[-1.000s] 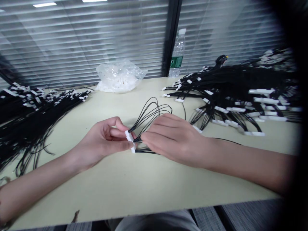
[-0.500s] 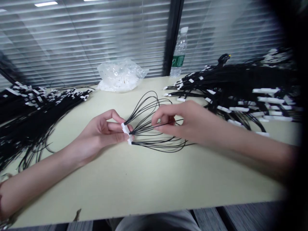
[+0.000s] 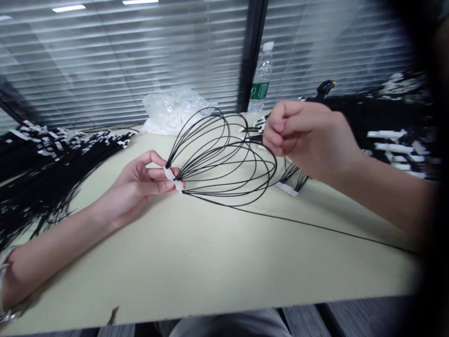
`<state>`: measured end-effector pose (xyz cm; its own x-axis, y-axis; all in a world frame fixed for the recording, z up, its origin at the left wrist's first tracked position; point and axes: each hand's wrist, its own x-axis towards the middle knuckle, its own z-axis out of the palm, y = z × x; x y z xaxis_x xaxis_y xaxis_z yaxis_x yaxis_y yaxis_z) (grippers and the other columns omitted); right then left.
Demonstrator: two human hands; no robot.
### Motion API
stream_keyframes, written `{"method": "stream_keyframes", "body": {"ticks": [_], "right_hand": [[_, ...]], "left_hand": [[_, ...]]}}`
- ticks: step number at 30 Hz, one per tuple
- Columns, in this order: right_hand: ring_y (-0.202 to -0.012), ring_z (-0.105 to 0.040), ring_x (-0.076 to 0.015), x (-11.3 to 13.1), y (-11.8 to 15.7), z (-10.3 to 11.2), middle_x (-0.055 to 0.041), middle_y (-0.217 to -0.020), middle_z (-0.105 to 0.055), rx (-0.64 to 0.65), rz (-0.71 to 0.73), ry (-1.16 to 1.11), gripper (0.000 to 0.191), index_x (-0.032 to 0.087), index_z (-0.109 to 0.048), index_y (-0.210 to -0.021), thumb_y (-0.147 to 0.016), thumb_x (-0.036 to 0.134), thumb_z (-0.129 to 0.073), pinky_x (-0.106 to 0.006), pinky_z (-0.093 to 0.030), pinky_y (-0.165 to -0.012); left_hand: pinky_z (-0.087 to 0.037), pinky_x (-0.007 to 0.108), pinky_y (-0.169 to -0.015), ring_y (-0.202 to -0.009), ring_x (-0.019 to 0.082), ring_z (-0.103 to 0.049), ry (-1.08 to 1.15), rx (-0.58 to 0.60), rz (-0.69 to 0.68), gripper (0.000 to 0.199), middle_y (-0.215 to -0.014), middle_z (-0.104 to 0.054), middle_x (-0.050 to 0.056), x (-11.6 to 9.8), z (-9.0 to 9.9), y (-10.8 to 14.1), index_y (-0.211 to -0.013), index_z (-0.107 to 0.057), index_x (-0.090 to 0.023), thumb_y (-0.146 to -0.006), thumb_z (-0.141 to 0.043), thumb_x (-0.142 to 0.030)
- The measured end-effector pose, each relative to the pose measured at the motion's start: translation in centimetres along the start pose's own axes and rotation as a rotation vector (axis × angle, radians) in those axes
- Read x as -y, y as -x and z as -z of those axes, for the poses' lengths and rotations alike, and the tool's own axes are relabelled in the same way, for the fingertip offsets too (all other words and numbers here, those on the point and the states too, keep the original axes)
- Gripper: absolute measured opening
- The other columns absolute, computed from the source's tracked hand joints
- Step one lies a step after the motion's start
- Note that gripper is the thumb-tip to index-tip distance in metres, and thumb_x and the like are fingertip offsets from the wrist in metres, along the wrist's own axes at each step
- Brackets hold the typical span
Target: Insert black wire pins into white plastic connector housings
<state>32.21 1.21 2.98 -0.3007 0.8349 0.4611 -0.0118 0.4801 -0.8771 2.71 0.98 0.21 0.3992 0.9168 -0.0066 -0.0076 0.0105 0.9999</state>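
with left hand (image 3: 143,182), pinching white connectors (image 3: 169,173) over the counter (image 3: 224,267), thumb against fingers; carrying black wires (image 3: 213,153) looping rightward; with right hand (image 3: 310,135), curling mostly closed near the loops, not showing whether gripping any wire.

A pale yellow-green flat table (image 3: 210,262) carries a heap of thin black cables with white plastic connectors (image 3: 42,178) left of the left grip (image 3: 140,183), a crumpled clear plastic bag (image 3: 171,114) beyond it, and, beyond the right grip (image 3: 312,135), a clear green-labelled plastic bottle (image 3: 260,89) and a second cable heap (image 3: 389,114).
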Motion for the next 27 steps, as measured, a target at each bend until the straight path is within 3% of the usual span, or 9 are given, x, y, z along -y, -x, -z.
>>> {"method": "stream_keyframes", "body": {"ticks": [2, 6, 11, 12, 18, 22, 27], "right_hand": [[-0.043, -0.042, -0.0056, 0.4, 0.3, 0.1, 0.0024, -0.045, -0.044, 0.13, -0.005, 0.038, 0.024, 0.012, -0.043, -0.058, -0.079, 0.005, -0.036, -0.021, -0.026, -0.039], [-0.049, -0.046, -0.0051, 1.4, 1.0, -0.5, 0.0013, -0.054, -0.055, 0.52, -0.029, 0.309, 0.028, 0.013, -0.054, -0.061, -0.076, -0.001, -0.036, -0.02, -0.033, -0.043], [-0.064, -0.049, -0.0061, 1.3, 1.4, -2.1, 0.0017, -0.072, -0.057, 0.521, 0.055, 0.598, 0.007, 0.016, -0.053, -0.078, -0.079, 0.011, -0.049, -0.019, -0.042, -0.059], [-0.067, -0.05, -0.0067, 1.2, 1.5, -2.2, 0.0009, -0.077, -0.058, 0.531, 0.033, 0.586, 0.003, 0.016, -0.052, -0.083, -0.08, 0.016, -0.051, -0.019, -0.043, -0.062], [-0.069, -0.053, -0.0079, 1.0, 1.7, -2.2, -0.0007, -0.078, -0.057, 0.744, -0.287, 0.133, 0.04, 0.021, -0.033, -0.124, -0.089, 0.033, -0.046, -0.021, -0.042, -0.063], [-0.067, -0.056, -0.0085, 1.2, 1.5, -2.2, -0.0045, -0.081, -0.061, 0.762, -0.296, -0.049, 0.043, 0.022, -0.023, -0.133, -0.093, 0.034, -0.035, -0.021, -0.042, -0.06], [-0.065, -0.058, -0.0089, 1.0, 1.4, -2.3, -0.006, -0.082, -0.062, 0.704, -0.258, -0.142, 0.045, 0.021, -0.018, -0.135, -0.094, 0.032, -0.033, -0.022, -0.045, -0.059]], "left_hand": [[-0.052, 0.031, -0.084, -0.082, 0.019, -0.068, 0.015, -0.01, -0.018, 0.028, -0.08, -0.07, -0.004, -0.1, 0.0, -0.1, -0.08, -0.048, -0.022, -0.069, -0.068, -0.005], [-0.052, 0.033, -0.083, -0.081, 0.02, -0.068, 0.051, -0.018, -0.03, 0.029, -0.079, -0.069, -0.004, -0.2, 0.0, -0.1, -0.078, -0.048, -0.022, -0.067, -0.068, -0.004], [-0.054, 0.032, -0.08, -0.081, 0.019, -0.068, 0.077, -0.008, -0.06, 0.029, -0.076, -0.068, -0.003, -0.1, 0.3, -0.2, -0.078, -0.048, -0.021, -0.067, -0.067, -0.002], [-0.054, 0.032, -0.079, -0.081, 0.02, -0.068, 0.076, -0.011, -0.069, 0.029, -0.076, -0.068, -0.003, -0.1, 0.4, -0.2, -0.078, -0.048, -0.021, -0.068, -0.067, -0.002], [-0.057, 0.033, -0.076, -0.082, 0.023, -0.068, 0.102, -0.021, -0.093, 0.028, -0.081, -0.07, 0.001, 0.3, 1.0, -0.5, -0.084, -0.051, -0.018, -0.068, -0.066, 0.0], [-0.057, 0.03, -0.077, -0.082, 0.019, -0.068, 0.131, -0.032, -0.11, 0.029, -0.082, -0.069, 0.002, 0.5, 1.2, -0.7, -0.087, -0.053, -0.017, -0.069, -0.064, 0.001], [-0.057, 0.027, -0.078, -0.085, 0.017, -0.067, 0.202, -0.13, -0.075, 0.026, -0.079, -0.067, 0.002, 0.2, 0.9, -0.6, -0.087, -0.054, -0.017, -0.071, -0.061, 0.002]]}}
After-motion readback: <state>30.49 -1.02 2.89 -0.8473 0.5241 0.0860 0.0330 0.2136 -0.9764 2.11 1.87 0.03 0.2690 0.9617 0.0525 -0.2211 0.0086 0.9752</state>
